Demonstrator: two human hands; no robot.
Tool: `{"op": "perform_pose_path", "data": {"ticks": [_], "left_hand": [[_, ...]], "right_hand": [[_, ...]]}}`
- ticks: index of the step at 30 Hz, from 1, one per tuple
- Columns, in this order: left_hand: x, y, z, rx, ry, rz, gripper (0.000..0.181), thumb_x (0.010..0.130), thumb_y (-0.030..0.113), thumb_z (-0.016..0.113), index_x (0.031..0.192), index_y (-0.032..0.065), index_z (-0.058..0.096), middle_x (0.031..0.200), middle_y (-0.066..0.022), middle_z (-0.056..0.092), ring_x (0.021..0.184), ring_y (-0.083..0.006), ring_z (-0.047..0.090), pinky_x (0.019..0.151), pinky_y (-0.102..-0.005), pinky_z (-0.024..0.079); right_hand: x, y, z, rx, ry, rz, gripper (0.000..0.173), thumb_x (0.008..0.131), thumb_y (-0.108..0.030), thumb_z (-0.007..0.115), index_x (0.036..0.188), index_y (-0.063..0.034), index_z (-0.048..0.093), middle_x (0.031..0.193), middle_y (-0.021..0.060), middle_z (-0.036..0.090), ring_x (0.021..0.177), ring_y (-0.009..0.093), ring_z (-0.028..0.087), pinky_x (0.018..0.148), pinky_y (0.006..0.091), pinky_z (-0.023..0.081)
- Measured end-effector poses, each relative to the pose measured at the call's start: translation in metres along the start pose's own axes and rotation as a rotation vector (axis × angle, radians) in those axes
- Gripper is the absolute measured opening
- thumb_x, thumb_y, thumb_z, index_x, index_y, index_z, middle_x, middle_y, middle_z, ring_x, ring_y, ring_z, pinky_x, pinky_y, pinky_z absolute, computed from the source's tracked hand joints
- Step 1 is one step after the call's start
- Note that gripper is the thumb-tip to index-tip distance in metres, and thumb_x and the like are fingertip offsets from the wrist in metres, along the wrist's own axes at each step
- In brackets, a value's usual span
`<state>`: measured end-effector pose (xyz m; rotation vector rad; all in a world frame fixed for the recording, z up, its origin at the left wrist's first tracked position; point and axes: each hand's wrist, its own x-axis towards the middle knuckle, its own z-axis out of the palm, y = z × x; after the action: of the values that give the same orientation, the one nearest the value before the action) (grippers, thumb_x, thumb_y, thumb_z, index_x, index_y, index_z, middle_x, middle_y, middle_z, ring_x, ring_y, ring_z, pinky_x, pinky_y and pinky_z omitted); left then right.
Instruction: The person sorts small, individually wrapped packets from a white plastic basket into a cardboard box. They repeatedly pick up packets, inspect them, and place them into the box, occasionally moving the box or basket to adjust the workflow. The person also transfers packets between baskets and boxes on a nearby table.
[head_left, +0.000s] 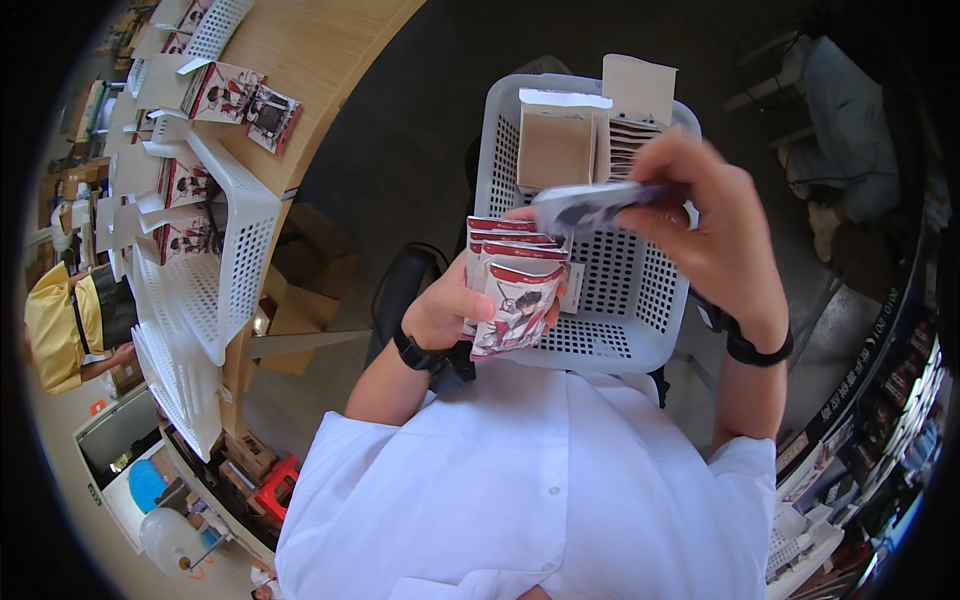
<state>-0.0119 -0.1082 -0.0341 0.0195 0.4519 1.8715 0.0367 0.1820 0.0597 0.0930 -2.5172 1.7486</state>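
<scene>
My left hand (448, 307) holds a fanned stack of illustrated packets (519, 307) with red top edges, its thumb across the front. Up and to the right, my right hand (709, 214) pinches a blurred packet (592, 206) between thumb and fingers, over the white perforated basket (660, 345). At the basket's far end, an open cardboard box (559, 150) shows a bare inside. Beside it, a second box with a raised flap (639, 88) contains a row of upright packets (630, 146), partly hidden by my right hand.
On the left, a wooden table (315, 45) carries white baskets (247, 247) and boxes of packets (184, 180). Two packet piles (274, 120) lie near its edge. Cardboard boxes (304, 307) sit below. A person in yellow (56, 330) is at far left; a red stool (277, 487) stands lower left.
</scene>
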Motion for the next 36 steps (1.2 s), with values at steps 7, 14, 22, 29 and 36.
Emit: {"op": "perform_pose_path", "data": {"ticks": [7, 14, 22, 29, 36], "left_hand": [[0.004, -0.001, -0.013, -0.138, -0.123, 0.119, 0.116, 0.075, 0.017, 0.101, 0.172, 0.0165, 0.037, 0.134, -0.0304, 0.07, 0.114, -0.0434, 0.079, 0.096, -0.0539, 0.068], [0.002, -0.001, -0.02, -0.008, -0.132, 0.165, 0.117, 0.075, 0.011, 0.103, 0.172, 0.0216, 0.038, 0.134, -0.0315, 0.068, 0.117, -0.0481, 0.076, 0.096, -0.0593, 0.066], [-0.005, -0.008, -0.008, -0.008, -0.078, 0.093, 0.12, 0.071, 0.015, 0.103, 0.171, 0.0141, 0.037, 0.132, -0.0279, 0.073, 0.114, -0.043, 0.079, 0.1, -0.056, 0.067], [-0.011, 0.007, -0.014, 0.089, -0.05, 0.172, 0.122, 0.07, 0.015, 0.102, 0.171, 0.0097, 0.035, 0.132, -0.0329, 0.071, 0.113, -0.0464, 0.078, 0.094, -0.0558, 0.068], [-0.018, 0.037, -0.026, 0.062, -0.154, 0.372, 0.116, 0.076, 0.027, 0.102, 0.172, 0.0183, 0.037, 0.127, -0.0296, 0.068, 0.108, -0.0443, 0.079, 0.089, -0.0573, 0.07]], "right_hand": [[-0.046, 0.005, -0.007, 0.537, 0.229, 0.226, 0.08, 0.097, 0.007, 0.078, 0.164, -0.0097, 0.038, 0.122, 0.0218, 0.078, 0.1, 0.026, 0.083, 0.073, 0.0347, 0.07], [-0.078, 0.018, 0.031, 0.544, 0.155, 0.188, 0.07, 0.098, 0.007, 0.079, 0.16, -0.009, 0.05, 0.143, 0.0147, 0.067, 0.122, 0.023, 0.075, 0.095, 0.0354, 0.066], [-0.052, -0.001, 0.037, 0.599, 0.106, 0.326, 0.054, 0.106, -0.007, 0.078, 0.156, -0.0109, 0.057, 0.121, 0.0104, 0.078, 0.112, 0.016, 0.075, 0.086, 0.0307, 0.065], [-0.038, 0.007, 0.043, 0.692, 0.192, 0.296, 0.044, 0.111, -0.009, 0.072, 0.152, -0.0064, 0.059, 0.121, 0.0118, 0.079, 0.111, 0.017, 0.075, 0.081, 0.0305, 0.068], [-0.031, 0.023, 0.027, 0.618, 0.225, 0.282, 0.039, 0.112, -0.014, 0.072, 0.148, -0.0061, 0.062, 0.123, 0.0162, 0.081, 0.113, 0.024, 0.08, 0.085, 0.0321, 0.071]]}}
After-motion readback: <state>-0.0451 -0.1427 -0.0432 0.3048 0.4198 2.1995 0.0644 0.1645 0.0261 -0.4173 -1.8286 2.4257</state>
